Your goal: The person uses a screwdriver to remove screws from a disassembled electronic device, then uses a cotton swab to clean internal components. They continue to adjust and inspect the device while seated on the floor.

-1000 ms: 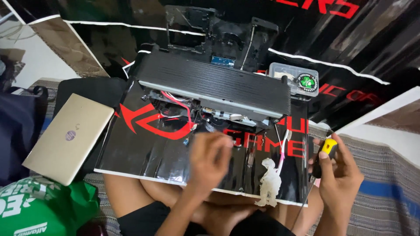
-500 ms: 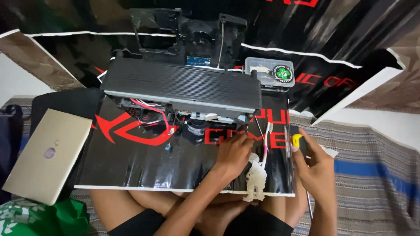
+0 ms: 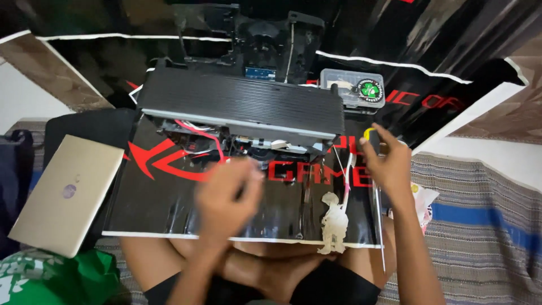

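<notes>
- My left hand [image 3: 226, 195] is blurred, fingers curled together over the black mat [image 3: 164, 209]; I cannot tell whether it pinches anything.
- My right hand [image 3: 389, 166] is clamped on one yellow-tipped screwdriver [image 3: 371, 135], its shaft mostly hidden by my fingers.
- One opened black device [image 3: 243, 107] lies far of both hands, red wires [image 3: 197, 133] showing; its insides are hard to make out.
- One clear round-labelled box [image 3: 353, 87] sits far right.
- One closed gold laptop [image 3: 68, 192] lies left; a green package [image 3: 51, 279] is cut off near left.

Across your lap a black mat with red markings [image 3: 169, 192] carried the opened dark device [image 3: 243, 104], a clear plastic box [image 3: 350, 85] and a whitish scrap [image 3: 333, 223]; a closed gold laptop [image 3: 68, 192] lay beside it
</notes>
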